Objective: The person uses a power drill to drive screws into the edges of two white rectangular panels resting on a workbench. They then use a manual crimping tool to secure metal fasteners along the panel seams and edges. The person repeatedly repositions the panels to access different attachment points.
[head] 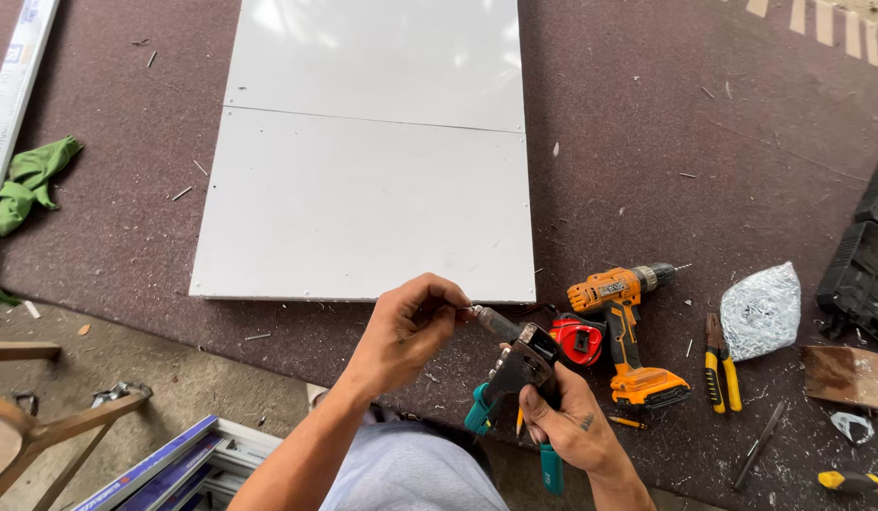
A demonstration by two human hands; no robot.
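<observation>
Head view: the right hand [571, 421] is closed around the teal handles of a hand riveter [514, 374], holding it just below the near edge of the white panel [363, 208] that lies on the dark floor mat [647, 142]. The left hand [410, 326] has its fingertips pinched at the riveter's nose, apparently on a small rivet, though it is too small to tell for sure. The step in hand looks like loading the tool. The next move would call for seating the pin fully, then bringing the nose to a hole along the panel's edge. Right of the panel's near corner lie an orange cordless drill [623, 326], a red tape measure [579, 341], yellow-handled pliers [721, 364] and a foil bag [762, 308].
</observation>
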